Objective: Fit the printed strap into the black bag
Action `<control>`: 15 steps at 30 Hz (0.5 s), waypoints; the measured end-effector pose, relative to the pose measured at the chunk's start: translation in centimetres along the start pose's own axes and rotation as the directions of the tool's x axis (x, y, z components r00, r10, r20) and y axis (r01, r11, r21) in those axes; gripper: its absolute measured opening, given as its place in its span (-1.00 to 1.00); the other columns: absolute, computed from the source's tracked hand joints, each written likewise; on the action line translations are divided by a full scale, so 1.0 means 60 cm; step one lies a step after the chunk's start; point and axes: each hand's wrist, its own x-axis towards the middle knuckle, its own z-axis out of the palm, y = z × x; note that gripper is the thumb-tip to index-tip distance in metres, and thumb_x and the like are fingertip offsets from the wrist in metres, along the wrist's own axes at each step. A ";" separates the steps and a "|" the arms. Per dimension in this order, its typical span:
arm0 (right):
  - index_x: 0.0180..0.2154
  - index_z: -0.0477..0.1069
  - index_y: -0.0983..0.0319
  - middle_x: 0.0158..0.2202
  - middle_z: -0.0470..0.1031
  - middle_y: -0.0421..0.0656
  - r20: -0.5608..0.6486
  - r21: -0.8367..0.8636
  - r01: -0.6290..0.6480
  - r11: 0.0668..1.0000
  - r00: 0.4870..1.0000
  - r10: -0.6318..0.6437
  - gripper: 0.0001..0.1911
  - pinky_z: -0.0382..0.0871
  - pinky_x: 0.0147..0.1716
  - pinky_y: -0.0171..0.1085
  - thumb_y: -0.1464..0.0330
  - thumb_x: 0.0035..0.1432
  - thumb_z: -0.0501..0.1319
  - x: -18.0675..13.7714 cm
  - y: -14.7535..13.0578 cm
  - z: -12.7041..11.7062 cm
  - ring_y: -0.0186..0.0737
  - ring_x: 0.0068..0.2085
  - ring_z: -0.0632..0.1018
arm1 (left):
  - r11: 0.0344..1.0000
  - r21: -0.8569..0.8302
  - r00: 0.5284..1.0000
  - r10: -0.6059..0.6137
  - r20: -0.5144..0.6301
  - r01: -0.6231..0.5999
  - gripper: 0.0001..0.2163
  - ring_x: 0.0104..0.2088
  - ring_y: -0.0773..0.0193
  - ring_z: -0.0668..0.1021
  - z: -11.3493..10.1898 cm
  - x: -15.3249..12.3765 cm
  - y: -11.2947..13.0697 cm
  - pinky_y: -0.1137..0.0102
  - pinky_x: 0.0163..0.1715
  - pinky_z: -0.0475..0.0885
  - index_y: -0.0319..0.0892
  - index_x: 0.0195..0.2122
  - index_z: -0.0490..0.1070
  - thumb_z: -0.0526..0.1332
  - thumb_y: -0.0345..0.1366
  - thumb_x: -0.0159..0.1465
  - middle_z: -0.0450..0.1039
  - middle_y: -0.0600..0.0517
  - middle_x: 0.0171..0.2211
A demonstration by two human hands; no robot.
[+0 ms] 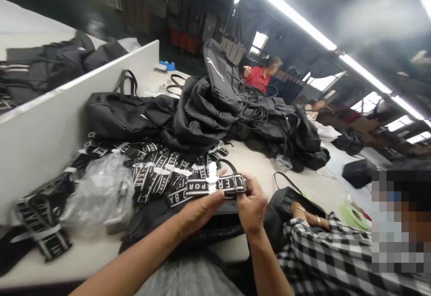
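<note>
Two bare hands at work up front, and both have a grip on one folded lettered strap [202, 187], held just above a black bag [151, 219] on the bench [90, 260]: left hand [202, 206] with its thumb along the lower edge, right hand [252, 201] pinched at the buckle end. One white tie [212, 177] crosses that strap, so this piece looks bundled but not yet parted with! One neighbour's checked sleeve [316, 246] to the right, beside a second black bag.

Next out, one strap bundle [43, 224] at the near left corner, one big clear plastic bag [97, 197], then a heap of strap bundles [161, 177], many and too tangled to count; judging by that heap, plenty is left. Beyond, a mound of black bags [208, 107], number hidden in the overlaps; whether any is finished, I can't tell. Farther back, two people, one in red [257, 78].
</note>
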 end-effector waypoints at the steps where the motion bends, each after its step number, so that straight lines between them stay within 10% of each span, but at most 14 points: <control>1: -0.13 0.44 0.19 -0.24 0.58 -0.12 0.015 0.009 -0.050 0.999 0.999 0.050 -0.71 0.49 -0.24 -0.24 0.40 0.07 0.15 -0.018 0.004 -0.002 -0.13 -0.25 0.59 | 1.000 0.010 0.999 0.005 -0.051 -0.005 -0.48 0.20 0.08 0.32 0.002 0.004 0.001 0.21 0.28 0.10 -0.14 0.05 0.39 0.43 -0.22 0.06 0.40 -0.09 0.08; 10: -0.15 0.42 0.19 -0.25 0.59 -0.13 0.117 0.057 -0.352 0.934 0.932 0.344 -0.73 0.50 -0.24 -0.27 0.26 0.09 0.19 -0.123 0.066 0.000 -0.06 -0.21 0.61 | 0.998 -0.021 0.914 -0.067 -0.400 0.064 -0.70 -0.02 0.07 0.53 -0.007 0.032 -0.032 0.25 0.13 0.36 -0.34 -0.08 0.45 0.28 -0.25 0.24 0.54 -0.21 -0.14; 15: -0.28 0.52 0.10 -0.63 0.47 -0.26 -0.065 0.029 -0.335 0.942 0.939 0.336 -0.78 0.46 -0.51 -0.31 0.26 -0.06 0.28 -0.148 0.095 0.017 -0.10 -0.54 0.55 | 0.990 -0.076 0.795 -0.139 -0.590 0.117 -0.88 -0.09 0.05 0.57 -0.032 0.031 -0.031 0.33 0.01 0.47 -0.41 -0.28 0.48 0.27 -0.41 0.21 0.55 -0.25 -0.21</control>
